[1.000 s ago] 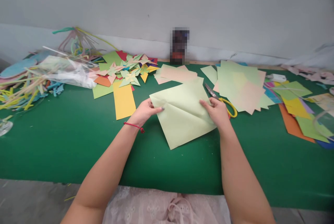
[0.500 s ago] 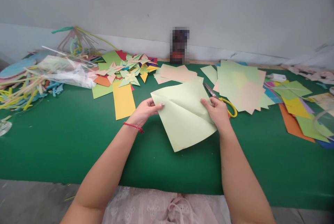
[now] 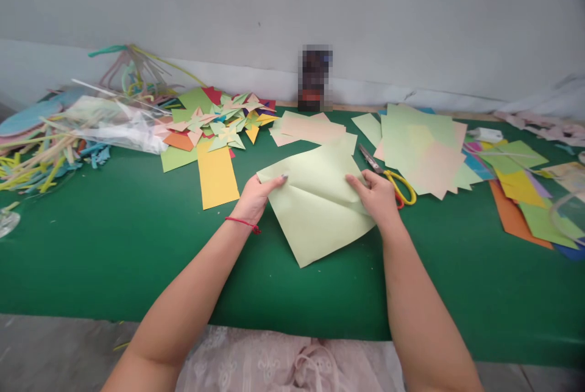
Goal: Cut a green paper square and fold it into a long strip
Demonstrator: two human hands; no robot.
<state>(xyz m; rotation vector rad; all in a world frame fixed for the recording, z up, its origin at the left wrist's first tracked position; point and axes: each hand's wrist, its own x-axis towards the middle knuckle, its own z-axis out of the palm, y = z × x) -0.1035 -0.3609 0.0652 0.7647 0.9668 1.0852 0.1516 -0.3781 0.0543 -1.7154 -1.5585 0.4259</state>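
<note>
A pale green sheet of paper hangs tilted between my two hands above the green tabletop, with a diagonal crease across it. My left hand pinches its left corner, thumb on top and the other fingers hidden beneath. On the opposite side my right hand grips the right edge, thumb on the paper's face. Just behind my right hand lies a pair of scissors with yellow and red handles, partly covered by the hand. To the left of my left hand lies a yellow paper strip.
Folded paper shapes are heaped at back left, beside tangled pipe cleaners and a plastic bag. Stacked pale sheets lie behind the scissors. Coloured paper spreads at the right. A pixelated dark object stands against the wall.
The sheet has shifted slightly left and tilts a little differently. My left thumb lies further over its corner, and my right hand has moved slightly left with the paper.
</note>
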